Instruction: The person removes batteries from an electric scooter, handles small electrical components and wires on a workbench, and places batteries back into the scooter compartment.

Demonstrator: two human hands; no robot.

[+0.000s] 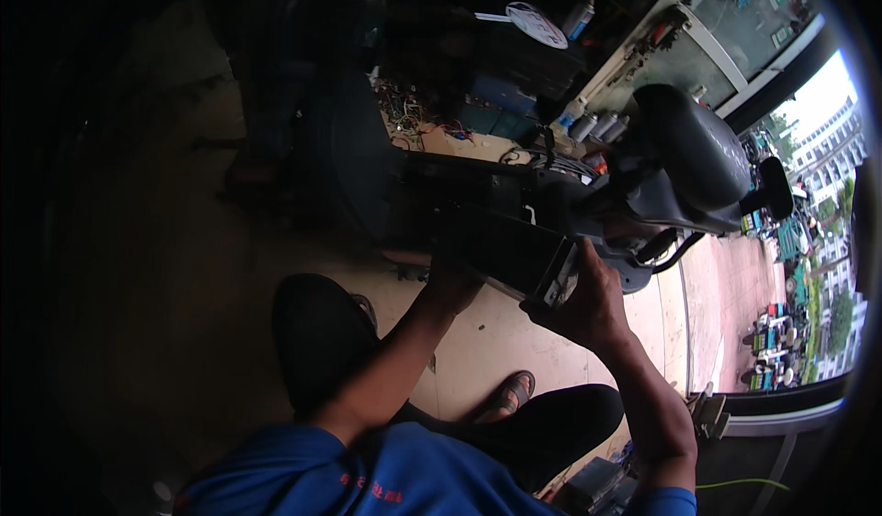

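A black rectangular box, much like a scooter battery, is tilted between my two hands in front of a dark electric scooter. My left hand grips its near left side from below, with the fingers mostly in shadow. Around the right end of the box wraps my right hand, its thumb up along the edge and its fingers underneath. The box is close to the scooter's dark floor section; whether they touch cannot be made out. A black padded seat tops the scooter at the right.
Tangled wires lie beyond the scooter, near a blue box and several spray cans. A round fan-like sign lies further back. Parked scooters stand outside the doorway at right. The left side is very dark.
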